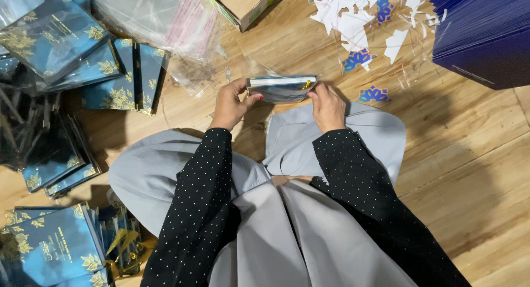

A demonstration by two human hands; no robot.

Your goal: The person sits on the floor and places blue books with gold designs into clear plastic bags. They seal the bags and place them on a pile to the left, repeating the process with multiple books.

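Blue card (281, 88) in clear sleeve, edge-on, horizontal, just above the knees, between 2 hands

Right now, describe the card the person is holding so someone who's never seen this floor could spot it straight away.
Start at the wooden floor, just beyond the grey-trousered knees. There the left hand and right hand grip a blue, gold-patterned card by its ends. It alone is lifted and seen nearly edge-on; the other blue cards lie in heaps to the left.

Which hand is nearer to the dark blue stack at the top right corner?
The right hand. It is below-left of the dark blue stack; the left hand is farther left, beyond the held card.
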